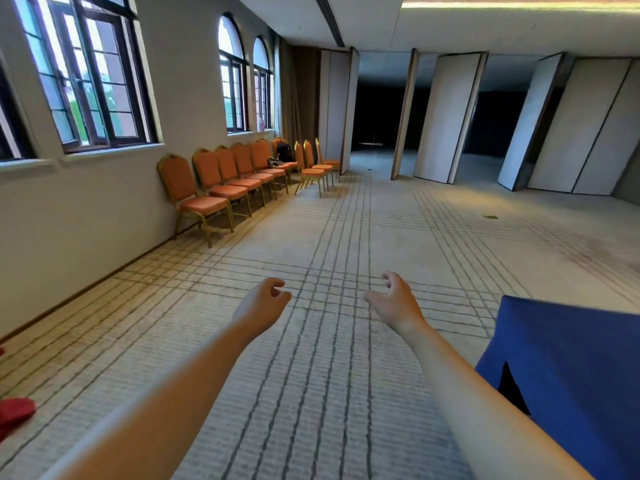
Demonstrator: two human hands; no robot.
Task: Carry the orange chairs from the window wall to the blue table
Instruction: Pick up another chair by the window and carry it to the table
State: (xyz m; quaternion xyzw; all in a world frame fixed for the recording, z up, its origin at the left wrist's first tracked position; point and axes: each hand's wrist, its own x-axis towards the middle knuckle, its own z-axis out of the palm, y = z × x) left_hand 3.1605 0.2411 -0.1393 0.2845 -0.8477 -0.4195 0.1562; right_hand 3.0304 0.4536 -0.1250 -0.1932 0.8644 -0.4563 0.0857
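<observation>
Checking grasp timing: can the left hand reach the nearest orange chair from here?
Probably not yet. The left hand hangs empty over the pale lined carpet, well short of the nearest orange padded chair with gold metal legs. Nothing stands between them, so walking closer should do.

Your row of chairs (221, 188) stands ahead on your left, backs against the wall (104, 209) below the windows (93, 81), well apart from you. A backpack (284, 151) sits on a seat near the row's far end. Just past it, three more chairs (313, 168) stand turned sideways before the partition panels (446, 116). The counter (571, 358) is at your near right, beside your right forearm. Your left hand (261, 304) and right hand (394, 303) reach forward side by side over the floor (346, 237), apart, holding nothing. A bundle (15, 412) lies on the floor at your near left.
</observation>
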